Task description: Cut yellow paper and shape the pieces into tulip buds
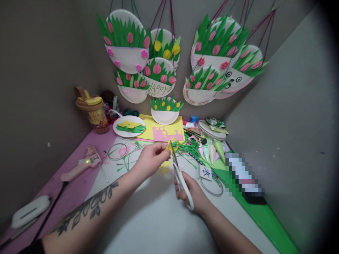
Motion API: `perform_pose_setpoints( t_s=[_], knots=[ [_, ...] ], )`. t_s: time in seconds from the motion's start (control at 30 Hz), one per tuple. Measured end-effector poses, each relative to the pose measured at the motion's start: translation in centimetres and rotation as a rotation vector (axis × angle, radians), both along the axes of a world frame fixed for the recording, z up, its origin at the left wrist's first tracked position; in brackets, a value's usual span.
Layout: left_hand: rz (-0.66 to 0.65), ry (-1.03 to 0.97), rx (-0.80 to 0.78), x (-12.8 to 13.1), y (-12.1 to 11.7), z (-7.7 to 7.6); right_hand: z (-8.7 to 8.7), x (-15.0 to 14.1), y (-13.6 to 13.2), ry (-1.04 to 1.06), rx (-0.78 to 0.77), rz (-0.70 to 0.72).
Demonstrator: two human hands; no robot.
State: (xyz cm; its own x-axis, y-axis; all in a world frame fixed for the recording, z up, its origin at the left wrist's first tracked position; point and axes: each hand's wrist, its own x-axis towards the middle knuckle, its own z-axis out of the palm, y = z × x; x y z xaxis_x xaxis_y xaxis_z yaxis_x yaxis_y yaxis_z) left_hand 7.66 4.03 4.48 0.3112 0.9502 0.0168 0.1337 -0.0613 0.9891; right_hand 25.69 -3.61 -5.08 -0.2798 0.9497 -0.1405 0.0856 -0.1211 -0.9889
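Observation:
My left hand (152, 158) is closed in a pinch on a small piece of yellow paper (173, 146) above the middle of the table. White-handled scissors (182, 181) are in my right hand (194, 192), its fingers wrapped around the handles. Their blades point up and away from me, right beside the yellow paper. Whether the blades touch the paper is hard to make out. Below my left hand lie yellow paper scraps (164, 168). Green paper strips (189, 146) are heaped just beyond the scissors.
A glue gun (91, 158) lies at the left, near a lidded cup (96, 116). Farther back are a paper plate (124, 133) with cut paper and a pink sheet (161, 134). Piping bags (212, 152) and a pixelated phone-like object (245, 176) sit right. Paper-plate baskets (127, 60) hang behind.

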Motion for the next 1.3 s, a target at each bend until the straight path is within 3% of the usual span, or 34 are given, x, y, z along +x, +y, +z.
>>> perform_pose_setpoints(
  t_s=[0.37, 0.7, 1.07, 1.3],
  knots=[
    [0.037, 0.004, -0.01, -0.15, 0.1, 0.38, -0.09, 0.16, 0.11, -0.014, -0.012, 0.005],
    [0.007, 0.134, 0.067, -0.49, 0.22, 0.38, 0.32, 0.18, 0.12, -0.047, 0.024, 0.029],
    [0.082, 0.045, 0.027, -0.65, 0.54, 0.98, -0.34, 0.4, 0.09, -0.001, -0.041, 0.015],
    [0.107, -0.088, -0.061, -0.17, 0.56, 0.04, 0.52, 0.12, 0.33, -0.049, -0.02, -0.016]
  ],
)
